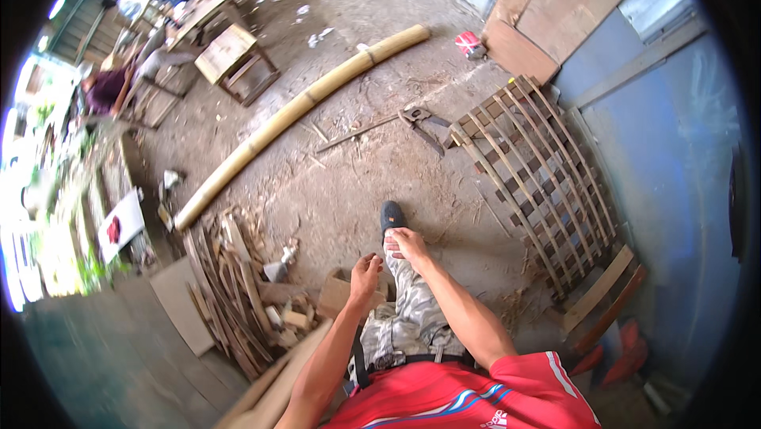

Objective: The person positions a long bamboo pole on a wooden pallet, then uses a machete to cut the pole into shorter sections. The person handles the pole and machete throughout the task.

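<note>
My left hand (366, 278) hangs in front of my waist with its fingers curled in, and nothing shows in it. Farther forward and to the right, my right hand (407, 245) is over my camouflage-patterned trouser leg, fingers loosely stretched and nothing in them. Whether it touches the leg I cannot tell. Below my hands is a brown box-like block (335, 294). Ahead, a long, thick bamboo pole (313, 94) lies slantwise on the ground. Between it and me is a dark long-handled tool (416, 116), its exact kind unclear.
On the right, a slatted wooden rack (547, 183) stands near a blue wall (682, 151). Wood scraps (238, 286) are heaped at my left. A small wooden table (232, 56) stands farther off, near a seated person (111, 90). A red-and-white package (470, 44) lies beyond the pole's end.
</note>
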Demonstrator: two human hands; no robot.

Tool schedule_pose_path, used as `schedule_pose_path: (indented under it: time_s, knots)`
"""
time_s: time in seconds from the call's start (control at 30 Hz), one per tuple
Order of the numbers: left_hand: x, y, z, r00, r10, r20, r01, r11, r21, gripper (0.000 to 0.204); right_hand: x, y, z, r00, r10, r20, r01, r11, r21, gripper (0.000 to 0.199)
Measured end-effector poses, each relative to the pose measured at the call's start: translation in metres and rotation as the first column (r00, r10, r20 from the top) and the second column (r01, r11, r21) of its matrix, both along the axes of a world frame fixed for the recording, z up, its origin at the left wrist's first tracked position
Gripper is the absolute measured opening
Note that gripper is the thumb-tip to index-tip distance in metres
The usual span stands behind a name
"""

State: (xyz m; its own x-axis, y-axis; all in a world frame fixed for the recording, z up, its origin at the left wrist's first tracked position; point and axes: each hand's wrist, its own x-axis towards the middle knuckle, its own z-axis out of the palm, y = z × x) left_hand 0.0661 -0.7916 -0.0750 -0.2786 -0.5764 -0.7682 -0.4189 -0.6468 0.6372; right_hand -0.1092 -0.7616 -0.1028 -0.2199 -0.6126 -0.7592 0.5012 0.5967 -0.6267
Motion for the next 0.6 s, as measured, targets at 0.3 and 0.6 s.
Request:
schedule_pose_path:
  time_s: [0.3, 0.6]
  knots:
    - [-0.041, -0.233, -0.117, 0.706, -0.556, 0.439, 0.642, 0.764, -0.062, 0.064, -0.029, -0.138, -0.105, 0.999, -0.031, 0.028, 0.024, 0.977, 0.214, 0.038]
    - [-0.029, -0.462, -0.274, 0.459, -0.618, 0.638, 0.832, 0.551, -0.064, 0.06, -0.017, -0.313, -0.24, 0.987, -0.102, 0.121, 0.071, 0.969, 0.237, 0.042]
